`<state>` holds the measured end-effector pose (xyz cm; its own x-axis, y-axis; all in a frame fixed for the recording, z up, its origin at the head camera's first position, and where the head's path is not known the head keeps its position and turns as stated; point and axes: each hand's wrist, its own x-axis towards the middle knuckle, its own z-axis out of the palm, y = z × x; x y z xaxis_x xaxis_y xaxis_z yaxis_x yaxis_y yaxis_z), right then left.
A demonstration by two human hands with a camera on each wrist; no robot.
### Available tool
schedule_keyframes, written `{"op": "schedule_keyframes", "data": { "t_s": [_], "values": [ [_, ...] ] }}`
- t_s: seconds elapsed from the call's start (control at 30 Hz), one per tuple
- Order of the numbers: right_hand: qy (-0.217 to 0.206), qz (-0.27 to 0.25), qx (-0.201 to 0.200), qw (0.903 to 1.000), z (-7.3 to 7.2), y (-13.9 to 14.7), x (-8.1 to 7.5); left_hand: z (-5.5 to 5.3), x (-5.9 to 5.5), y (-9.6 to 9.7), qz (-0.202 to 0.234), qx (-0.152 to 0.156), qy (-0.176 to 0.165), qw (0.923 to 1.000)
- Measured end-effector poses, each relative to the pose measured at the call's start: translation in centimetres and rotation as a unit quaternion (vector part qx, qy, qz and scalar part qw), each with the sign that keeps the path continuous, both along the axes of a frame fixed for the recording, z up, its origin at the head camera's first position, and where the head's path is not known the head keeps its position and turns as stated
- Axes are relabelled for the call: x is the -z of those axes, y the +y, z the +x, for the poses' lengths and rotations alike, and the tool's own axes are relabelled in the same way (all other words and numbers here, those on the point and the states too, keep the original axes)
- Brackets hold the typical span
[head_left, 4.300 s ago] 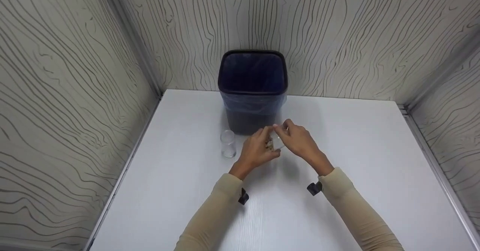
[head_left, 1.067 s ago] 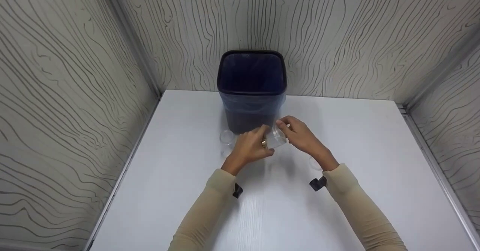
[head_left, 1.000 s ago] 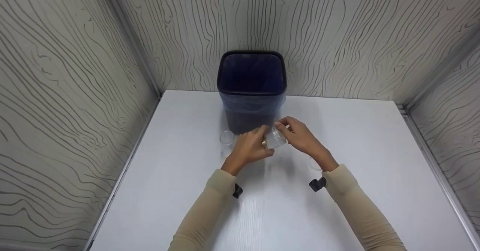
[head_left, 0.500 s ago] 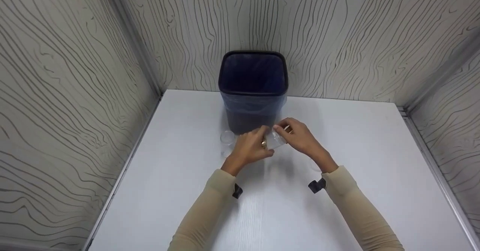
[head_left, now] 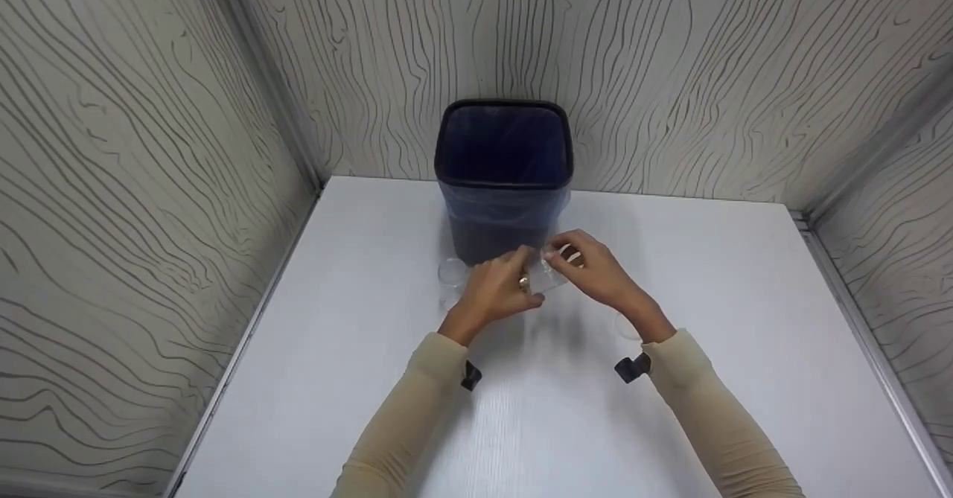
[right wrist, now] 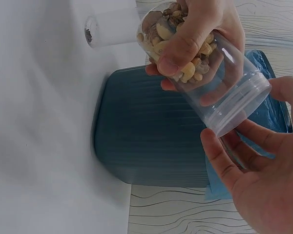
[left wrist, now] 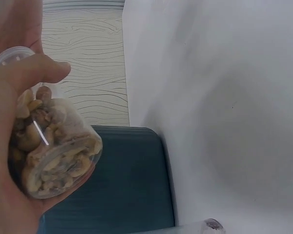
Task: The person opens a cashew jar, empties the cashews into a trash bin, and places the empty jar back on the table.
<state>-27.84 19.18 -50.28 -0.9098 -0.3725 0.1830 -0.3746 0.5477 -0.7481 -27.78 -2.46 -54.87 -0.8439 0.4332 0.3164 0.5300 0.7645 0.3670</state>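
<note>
My left hand (head_left: 495,289) grips a clear plastic jar (right wrist: 188,83) partly filled with shelled nuts (right wrist: 161,36), tilted in front of the bin. In the left wrist view its base faces the camera with the nuts piled against it. My right hand (head_left: 595,271) holds the jar's clear ridged rim end between thumb and fingertips. In the right wrist view that end (right wrist: 239,105) sits between the fingers on one side and the thumb on the other. A second clear cylindrical jar (head_left: 452,273) stands on the table left of my left hand, partly hidden by it.
A dark bin (head_left: 499,237) with a blue liner stands at the back of the white table (head_left: 357,379), right behind my hands. A faint clear ring (head_left: 624,325) lies beside my right wrist. Wood-grain panels (head_left: 670,74) enclose the table.
Since the oldest frame my left hand has shifted slightly left and covers more of the second jar. The clear ring has come into view by my right wrist. Lately the right fingers shift slightly at the rim.
</note>
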Motion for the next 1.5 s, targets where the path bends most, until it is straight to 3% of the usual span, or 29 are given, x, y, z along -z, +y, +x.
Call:
{"op": "schedule_keyframes", "data": {
  "t_s": [0.57,0.97,1.2,1.5],
  "values": [
    [0.026,-0.073,-0.094,0.9926,0.1,0.8,0.0,-0.1,-0.2,-0.1,-0.008,-0.002,-0.019,0.9998],
    [0.041,-0.094,-0.119,0.9876,0.3,0.8,-0.3,-0.2,-0.3,-0.2,0.006,0.012,-0.022,0.9997],
    [0.051,-0.085,-0.097,0.9903,0.1,1.0,-0.3,-0.2,-0.6,-0.2,-0.001,0.01,-0.015,0.9998],
    [0.036,-0.032,-0.028,0.9984,0.0,1.0,-0.7,-0.2,-1.1,-0.3,-0.009,0.015,0.0,0.9998]
  ]
}}
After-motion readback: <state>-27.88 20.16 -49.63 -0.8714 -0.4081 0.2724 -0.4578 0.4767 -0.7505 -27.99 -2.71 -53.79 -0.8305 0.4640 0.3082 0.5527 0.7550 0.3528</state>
